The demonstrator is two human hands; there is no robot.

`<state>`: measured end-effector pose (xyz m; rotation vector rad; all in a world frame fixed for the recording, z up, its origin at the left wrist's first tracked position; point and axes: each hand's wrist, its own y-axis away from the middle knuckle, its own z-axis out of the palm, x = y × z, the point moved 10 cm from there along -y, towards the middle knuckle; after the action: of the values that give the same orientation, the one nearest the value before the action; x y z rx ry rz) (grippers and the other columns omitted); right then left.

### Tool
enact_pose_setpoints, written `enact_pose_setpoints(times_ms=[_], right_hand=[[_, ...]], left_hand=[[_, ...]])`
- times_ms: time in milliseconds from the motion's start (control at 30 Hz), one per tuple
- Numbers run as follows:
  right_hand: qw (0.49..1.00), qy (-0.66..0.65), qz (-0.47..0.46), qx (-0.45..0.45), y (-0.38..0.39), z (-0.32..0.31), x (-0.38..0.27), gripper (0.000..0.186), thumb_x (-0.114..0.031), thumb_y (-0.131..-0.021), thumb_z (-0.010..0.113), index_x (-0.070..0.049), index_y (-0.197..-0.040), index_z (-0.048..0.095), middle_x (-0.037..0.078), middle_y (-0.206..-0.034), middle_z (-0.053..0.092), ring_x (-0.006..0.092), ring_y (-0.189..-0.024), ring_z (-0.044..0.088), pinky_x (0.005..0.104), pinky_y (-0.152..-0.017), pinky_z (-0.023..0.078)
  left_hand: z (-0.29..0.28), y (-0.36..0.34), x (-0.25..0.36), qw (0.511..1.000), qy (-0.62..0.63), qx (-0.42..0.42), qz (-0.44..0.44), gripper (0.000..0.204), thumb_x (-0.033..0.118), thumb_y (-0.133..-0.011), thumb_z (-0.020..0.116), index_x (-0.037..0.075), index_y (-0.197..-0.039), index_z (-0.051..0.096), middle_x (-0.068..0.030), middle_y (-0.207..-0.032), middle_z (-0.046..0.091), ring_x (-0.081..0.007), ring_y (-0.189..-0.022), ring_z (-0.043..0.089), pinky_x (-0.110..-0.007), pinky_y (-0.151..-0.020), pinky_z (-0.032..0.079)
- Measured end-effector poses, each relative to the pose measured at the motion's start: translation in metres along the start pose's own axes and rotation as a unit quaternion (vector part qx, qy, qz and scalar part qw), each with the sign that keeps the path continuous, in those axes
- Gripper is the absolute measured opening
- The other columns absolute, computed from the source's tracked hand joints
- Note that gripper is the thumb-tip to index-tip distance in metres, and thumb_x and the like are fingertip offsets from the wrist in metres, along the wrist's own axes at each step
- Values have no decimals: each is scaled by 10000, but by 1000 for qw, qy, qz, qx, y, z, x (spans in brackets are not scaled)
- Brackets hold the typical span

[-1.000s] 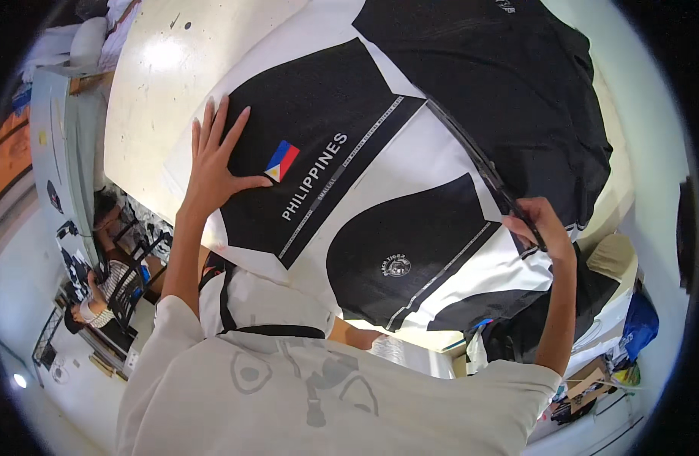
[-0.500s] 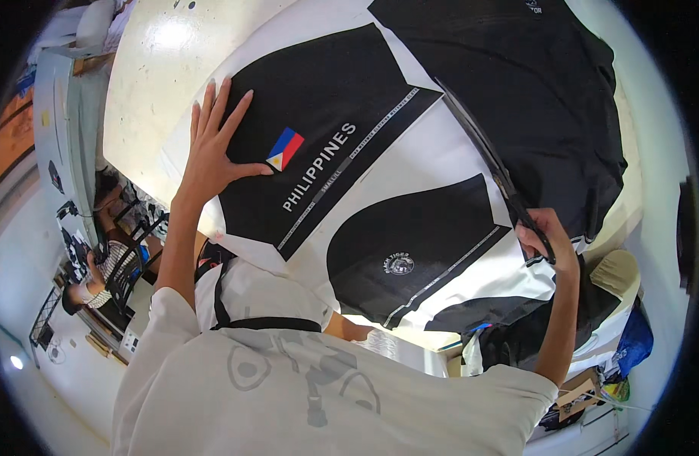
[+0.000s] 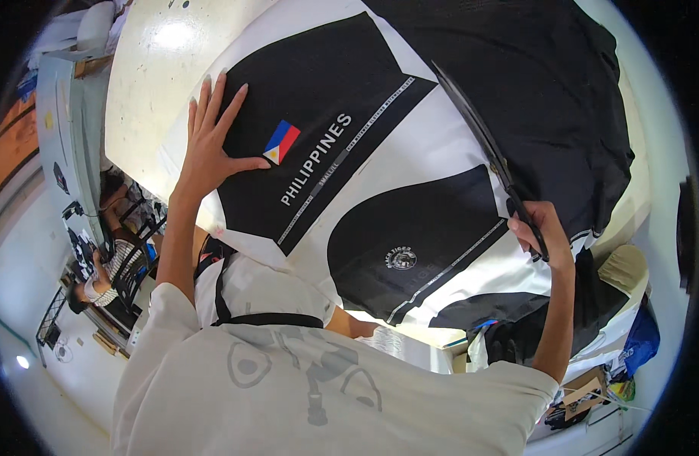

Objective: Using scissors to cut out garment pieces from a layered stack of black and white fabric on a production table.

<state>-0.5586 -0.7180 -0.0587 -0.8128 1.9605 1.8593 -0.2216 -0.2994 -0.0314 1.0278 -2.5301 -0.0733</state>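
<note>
I see the left hand (image 3: 207, 163) lying flat, fingers spread, on the black flag panel (image 3: 319, 91); the right hand (image 3: 551, 229) grips the black scissors (image 3: 504, 173).

A matt sheet (image 3: 410, 125) is spread over a glossy table (image 3: 140, 91).
The sheet is seen as smooth, thin cloth, its flag (image 3: 281, 143) printed flat, without visible texture. At far right, the black cloth (image 3: 539, 64) is softly creased and dull. Dark metal is suggested by the faint sheen along the scissors (image 3: 493, 152); whether the handles are painted or plastic cannot be told. At far left, bright glare is thrown back by the table's smooth, pale top. On the near side, soft matt cloth is seen in the shirt (image 3: 289, 403).
</note>
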Motion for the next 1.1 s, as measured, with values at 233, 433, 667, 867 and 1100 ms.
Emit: enact_pose_setpoints(times_ms=[233,433,667,867,1100], right_hand=[[1000,27,4,9,-15,3,-27,446,-385,-975,832,-69,-760,601,-40,-591,529,47,-494,495,243,-475,348],[998,49,-6,31,-16,5,-36,425,-339,-990,823,-81,-749,588,-49,-587,504,41,-500,473,248,-474,319],[995,82,-11,50,-16,6,-45,428,-337,-980,835,-90,-734,587,-51,-579,511,41,-493,468,254,-474,294],[994,86,29,62,-17,4,-47,436,-337,-971,840,-90,-711,591,-48,-568,507,37,-488,469,250,-470,301],[998,43,14,34,-21,12,-47,438,-367,-1006,794,-74,-748,595,-47,-587,517,38,-501,480,248,-489,339]], left_hand=[[2,3,-3,1000,-6,-3,-2,1313,619,-538,978,280,-1680,427,-96,-1814,194,-387,-1675,118,-639,-1325,106],[1,1,-2,1000,-1,1,2,1313,620,-533,985,290,-1677,430,-93,-1815,192,-392,-1674,112,-647,-1325,103],[3,3,-2,1000,-7,2,-2,1376,575,-488,1008,297,-1689,396,-73,-1817,181,-348,-1680,111,-625,-1344,95],[2,3,-2,1000,-4,10,9,1366,582,-496,1005,290,-1687,403,-76,-1816,186,-358,-1679,108,-629,-1342,97],[1,4,-4,1000,6,17,9,1282,593,-558,990,300,-1675,433,-79,-1816,191,-379,-1677,108,-644,-1327,96]])
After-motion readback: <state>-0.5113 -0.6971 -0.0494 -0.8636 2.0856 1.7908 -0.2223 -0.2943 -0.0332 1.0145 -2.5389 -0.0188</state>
